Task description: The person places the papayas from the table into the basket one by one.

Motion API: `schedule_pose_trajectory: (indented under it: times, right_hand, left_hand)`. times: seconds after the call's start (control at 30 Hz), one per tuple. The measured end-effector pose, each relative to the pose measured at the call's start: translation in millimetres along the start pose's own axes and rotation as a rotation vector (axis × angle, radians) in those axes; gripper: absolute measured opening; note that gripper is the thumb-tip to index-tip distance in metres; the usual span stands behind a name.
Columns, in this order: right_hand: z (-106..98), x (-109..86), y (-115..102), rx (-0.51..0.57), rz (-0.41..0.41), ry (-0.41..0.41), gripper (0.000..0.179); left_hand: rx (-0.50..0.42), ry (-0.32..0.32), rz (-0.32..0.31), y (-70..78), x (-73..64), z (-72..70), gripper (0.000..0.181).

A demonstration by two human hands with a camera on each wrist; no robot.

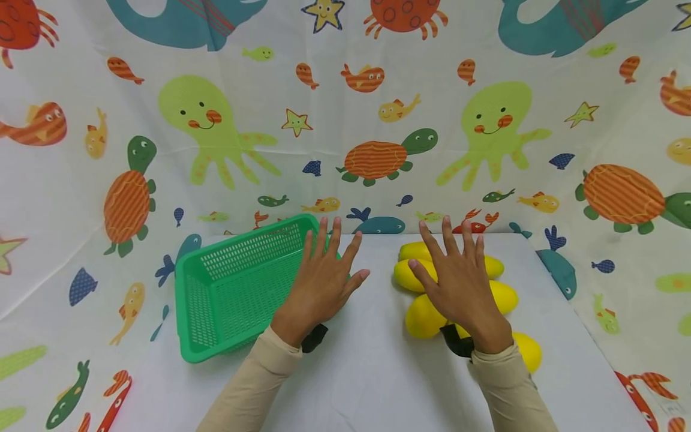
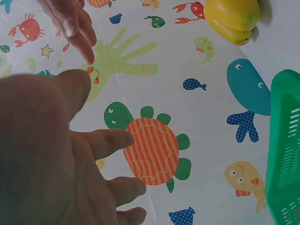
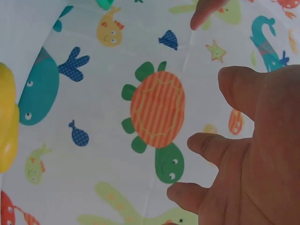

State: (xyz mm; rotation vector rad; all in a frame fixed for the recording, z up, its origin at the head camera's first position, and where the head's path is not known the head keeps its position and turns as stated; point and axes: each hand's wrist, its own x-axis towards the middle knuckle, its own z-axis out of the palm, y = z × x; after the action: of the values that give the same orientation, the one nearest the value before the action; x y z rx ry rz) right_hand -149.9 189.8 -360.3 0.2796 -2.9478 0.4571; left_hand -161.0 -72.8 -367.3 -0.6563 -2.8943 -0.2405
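Yellow, smooth oval fruits [image 1: 425, 318], mango-like in shape, lay loosely clustered on the right of a white tabletop [image 1: 367, 372], the far ones touching or overlapping and one lying nearer, partly behind the right forearm. In front of them in the head view hung the right hand [image 1: 459, 285], palm down, its fingers straight and spread wide, holding nothing; the right wrist view showed its fingertips clear of the fruits. Across a strip of bare tabletop, the left hand [image 1: 321, 282] was held up in the same way, wide and gripping nothing, overlapping the right edge of a green plastic basket [image 1: 254, 300] with slotted walls, which stood on the left at a slight slant. Long beige sleeves [image 1: 254, 378] covered both forearms, and a black strip [image 1: 315, 338] showed at each wrist. Beyond the far edge rose a white cloth [image 1: 335, 120] printed with turtles, octopuses and fish. With both hands raised and spread, this looked like a ready pose, no handling yet under way. To take up a fruit, the next move would call for lowering the right hand and curling its fingers round one.
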Motion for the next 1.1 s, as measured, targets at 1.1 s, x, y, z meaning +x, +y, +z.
schedule_pose_trajectory:
  times: [1.1]
  right_hand:
    - [29,-17.9,44,0.251,0.044,0.072,0.095]
  left_hand:
    - [-0.321,0.157,-0.017,-52.2,-36.8,23.9,0.068]
